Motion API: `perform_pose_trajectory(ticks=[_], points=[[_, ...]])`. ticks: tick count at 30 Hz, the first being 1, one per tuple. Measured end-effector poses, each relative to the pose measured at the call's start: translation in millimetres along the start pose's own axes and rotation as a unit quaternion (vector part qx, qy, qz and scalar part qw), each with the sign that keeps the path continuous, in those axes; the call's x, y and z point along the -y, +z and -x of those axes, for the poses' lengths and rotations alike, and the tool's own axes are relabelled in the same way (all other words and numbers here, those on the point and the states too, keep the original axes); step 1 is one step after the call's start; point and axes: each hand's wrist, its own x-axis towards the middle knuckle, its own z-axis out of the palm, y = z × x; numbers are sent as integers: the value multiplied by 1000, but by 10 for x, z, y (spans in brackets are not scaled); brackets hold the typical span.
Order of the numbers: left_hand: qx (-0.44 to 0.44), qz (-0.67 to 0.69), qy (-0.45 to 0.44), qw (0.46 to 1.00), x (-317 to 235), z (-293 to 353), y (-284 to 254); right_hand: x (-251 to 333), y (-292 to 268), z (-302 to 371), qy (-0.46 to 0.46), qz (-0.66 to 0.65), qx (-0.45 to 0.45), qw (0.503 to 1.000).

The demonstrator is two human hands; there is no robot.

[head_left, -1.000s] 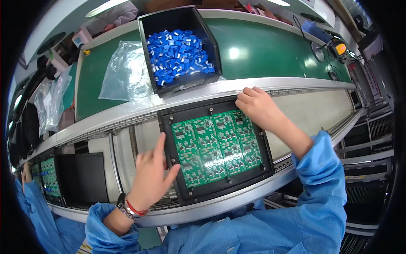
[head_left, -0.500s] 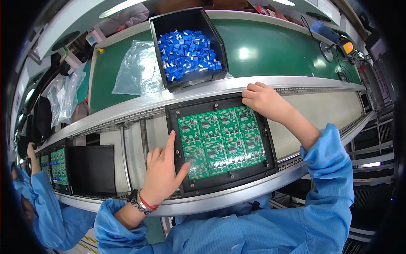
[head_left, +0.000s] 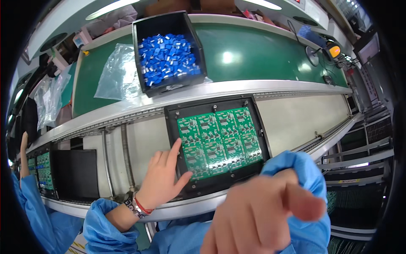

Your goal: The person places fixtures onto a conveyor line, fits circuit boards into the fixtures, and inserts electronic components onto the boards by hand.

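A green circuit board panel (head_left: 220,142) with rows of small dark parts lies in a black carrier tray (head_left: 264,146) on the conveyor. My left hand (head_left: 161,180) is open at the tray's left side, its forefinger and thumb spread apart by the panel's left edge. A red cord and a dark bracelet circle that wrist. Large and blurred, my right hand (head_left: 258,216) is raised close to the camera, in front of the tray. One digit sticks out to the right; the other fingertips are hidden or cut off, so whether they hold anything cannot be seen.
A black bin (head_left: 196,46) of blue and white components (head_left: 169,59) stands on the green bench (head_left: 253,55), a clear plastic bag (head_left: 116,74) beside it. To the left, an empty-looking black tray (head_left: 76,173) and a co-worker's sleeve (head_left: 40,207) appear. Metal rails (head_left: 203,199) border the conveyor.
My right hand has left the tray's far right corner and come up near the camera. My left hand stays at the tray's left side. The view has shifted slightly.
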Motion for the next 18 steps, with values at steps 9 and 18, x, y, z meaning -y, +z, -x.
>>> perform_pose_trajectory(ticks=[9,18], points=[[28,80,9,996,-46,-158,162,-23,208,-275,18,-138,4,990],[11,73,15,997,-35,-211,136,33,246,-218,34,-159,-31,986]])
